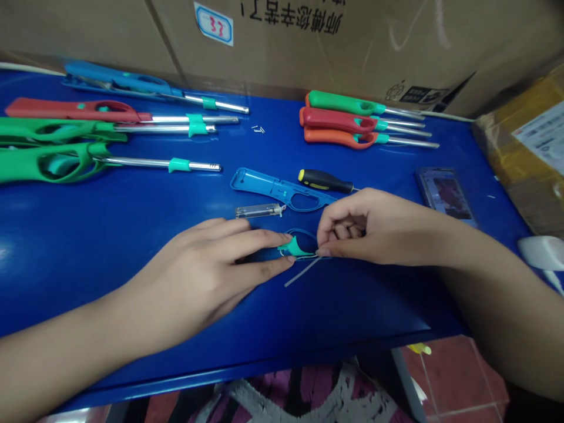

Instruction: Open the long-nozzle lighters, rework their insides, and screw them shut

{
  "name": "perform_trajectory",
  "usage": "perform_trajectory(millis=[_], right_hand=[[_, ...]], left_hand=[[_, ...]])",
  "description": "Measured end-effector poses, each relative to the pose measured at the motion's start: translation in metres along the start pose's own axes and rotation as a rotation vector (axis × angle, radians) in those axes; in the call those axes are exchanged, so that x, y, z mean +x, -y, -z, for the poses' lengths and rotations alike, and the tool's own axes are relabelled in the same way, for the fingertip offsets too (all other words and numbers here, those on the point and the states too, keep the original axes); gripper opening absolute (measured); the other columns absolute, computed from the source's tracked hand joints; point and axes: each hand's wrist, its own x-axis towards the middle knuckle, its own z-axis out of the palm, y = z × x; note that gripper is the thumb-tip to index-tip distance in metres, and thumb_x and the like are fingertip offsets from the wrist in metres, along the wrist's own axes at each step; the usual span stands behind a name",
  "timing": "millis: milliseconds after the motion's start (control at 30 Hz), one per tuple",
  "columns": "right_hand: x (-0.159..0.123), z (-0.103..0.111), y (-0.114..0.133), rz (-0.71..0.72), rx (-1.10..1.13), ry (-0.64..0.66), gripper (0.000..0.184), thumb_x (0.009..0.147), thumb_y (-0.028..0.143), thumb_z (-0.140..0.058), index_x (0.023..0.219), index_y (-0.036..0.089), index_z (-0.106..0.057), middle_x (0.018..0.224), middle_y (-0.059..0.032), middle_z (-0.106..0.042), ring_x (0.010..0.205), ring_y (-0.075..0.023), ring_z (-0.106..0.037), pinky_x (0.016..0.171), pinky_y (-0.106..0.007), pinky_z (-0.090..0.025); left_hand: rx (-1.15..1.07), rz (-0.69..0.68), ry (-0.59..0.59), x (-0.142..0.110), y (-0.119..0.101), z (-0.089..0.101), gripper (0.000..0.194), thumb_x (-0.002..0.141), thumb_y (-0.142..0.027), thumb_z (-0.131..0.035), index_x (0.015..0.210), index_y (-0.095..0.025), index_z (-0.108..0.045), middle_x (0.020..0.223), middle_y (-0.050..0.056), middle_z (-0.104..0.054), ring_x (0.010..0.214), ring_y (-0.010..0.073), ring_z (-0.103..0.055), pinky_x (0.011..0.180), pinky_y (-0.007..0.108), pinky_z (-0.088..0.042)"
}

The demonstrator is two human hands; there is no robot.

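Trigger piece point(294, 247), teal, lies on a blue shell half point(300, 230) near the centre of my remote head view; I read clock directions from it. At 9 o'clock the left hand point(215, 252) grasps this piece, two fingertips at its edges. At 3 o'clock the right hand point(365, 229) pinches a white wire point(304, 257), remaining fingers curled. Translucent strip point(299, 274) slants at 6. I log the second shell half point(282, 190) at 12, clear tank point(258, 211) at 10, screwdriver point(324, 179) at 1. Farther out: four long lighters point(74, 110) at 10, three shorter-looking ones point(335, 119) at 1.
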Motion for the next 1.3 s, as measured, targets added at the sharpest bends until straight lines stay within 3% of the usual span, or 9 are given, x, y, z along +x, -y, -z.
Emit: perform_trajectory(millis=[333, 1133, 1300], right_hand=[[-0.0009, 0.0002, 0.0021, -0.033, -0.003, 0.018, 0.013, 0.087, 0.032, -0.073, 0.081, 0.021, -0.076, 0.057, 0.0059, -0.055, 0.050, -0.0085, -0.049, 0.046, -0.023, -0.038], [-0.0031, -0.0033, 0.0008, 0.015, -0.023, -0.036, 0.010, 0.086, 0.021, -0.071, 0.077, 0.022, -0.074, 0.056, 0.0063, -0.058, 0.049, -0.0087, -0.051, 0.044, -0.023, -0.039], [-0.0019, -0.0028, -0.0001, 0.009, -0.026, -0.019, 0.010, 0.087, 0.026, -0.072, 0.078, 0.022, -0.075, 0.056, 0.0062, -0.057, 0.049, -0.0086, -0.051, 0.044, -0.023, -0.039]], left_hand=[[0.007, 0.003, 0.002, -0.0009, 0.0006, -0.0011, 0.036, 0.108, -0.019, -0.049, 0.135, -0.028, -0.071, 0.140, 0.004, -0.071, 0.111, 0.0266, -0.071, 0.094, 0.043, -0.057], [0.002, 0.009, 0.002, 0.0002, 0.0003, -0.0007, 0.037, 0.107, -0.019, -0.051, 0.136, -0.029, -0.071, 0.141, 0.004, -0.071, 0.112, 0.0257, -0.071, 0.095, 0.041, -0.057], [0.005, 0.004, -0.001, -0.0005, -0.0001, -0.0008, 0.037, 0.108, -0.019, -0.049, 0.137, -0.029, -0.070, 0.142, 0.003, -0.070, 0.112, 0.0255, -0.070, 0.094, 0.041, -0.056]])
